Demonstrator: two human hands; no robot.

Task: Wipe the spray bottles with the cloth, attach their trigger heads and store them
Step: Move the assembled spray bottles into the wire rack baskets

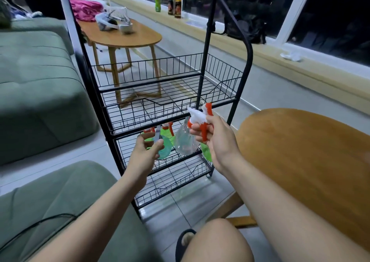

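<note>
My right hand (214, 141) grips the white and orange trigger head (200, 119) of a clear spray bottle (184, 141), which hangs tilted in front of the black wire cart (248, 61). My left hand (145, 151) reaches into the cart's middle basket (176, 163), thumb and fingers curled round the neck of a teal bottle (165, 151). Green bottles with orange triggers (168, 130) stand in that basket behind it. Another green bottle (207, 153) shows partly behind my right hand.
The cart's top basket (160, 93) holds nothing. A round wooden table (300, 153) is at my right, a green sofa (40, 91) at my left. A white crumpled cloth or tissue (290, 56) lies on the window ledge. Drink bottles (172, 1) stand on the far sill.
</note>
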